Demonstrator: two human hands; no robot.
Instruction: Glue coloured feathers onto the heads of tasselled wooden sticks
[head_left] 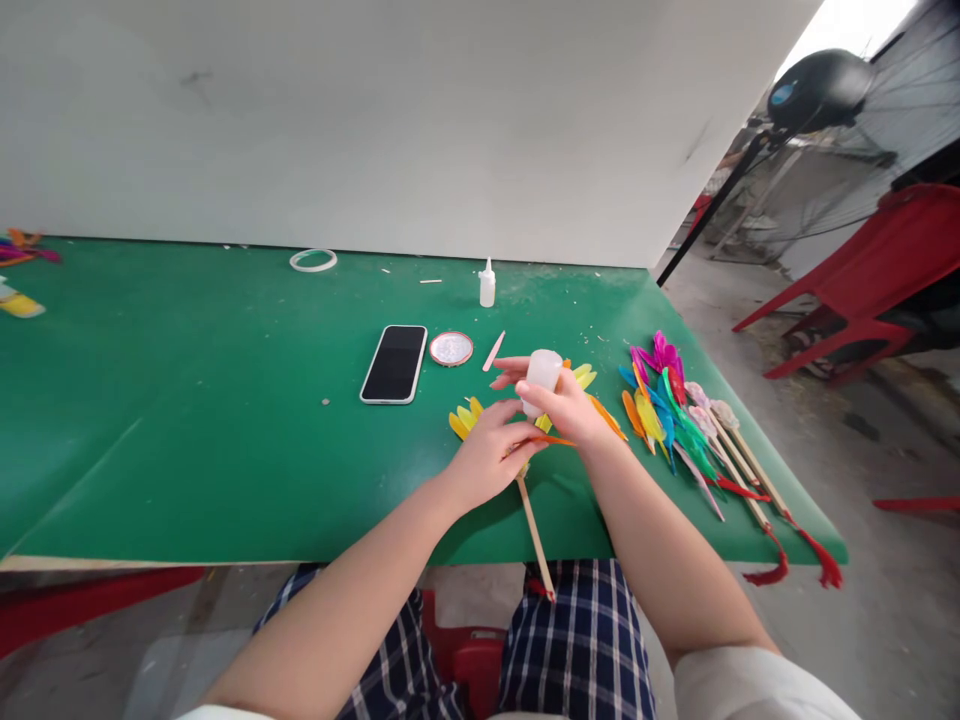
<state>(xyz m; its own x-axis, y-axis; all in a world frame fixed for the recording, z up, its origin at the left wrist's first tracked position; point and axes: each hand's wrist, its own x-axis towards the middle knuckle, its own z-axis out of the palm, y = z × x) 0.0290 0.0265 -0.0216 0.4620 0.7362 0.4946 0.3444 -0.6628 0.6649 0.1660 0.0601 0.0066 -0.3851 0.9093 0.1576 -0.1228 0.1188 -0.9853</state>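
My right hand (pixel 566 405) is closed around a white squeeze bottle (pixel 543 372), tipped over so its base faces up and its nozzle is hidden behind my fingers. Just left of it, the fingers of my left hand (pixel 491 450) pinch together at an orange feather (pixel 556 440). Under both hands is a wooden stick (pixel 535 535) that juts past the table's front edge, a red tassel at its lower end. Yellow feathers (pixel 466 415) fan out around its upper end, which my hands mostly cover. More yellow and orange feathers (pixel 606 418) show beyond my right hand.
On the green table (pixel 225 420) lie a phone (pixel 394 364), a round silvery lid (pixel 451 349), a pink pointed tool (pixel 493 352) and a tape ring (pixel 313 261). A second nozzle bottle (pixel 487 284) stands behind. Coloured feathers (pixel 667 405) and tasselled sticks (pixel 742 455) lie right.
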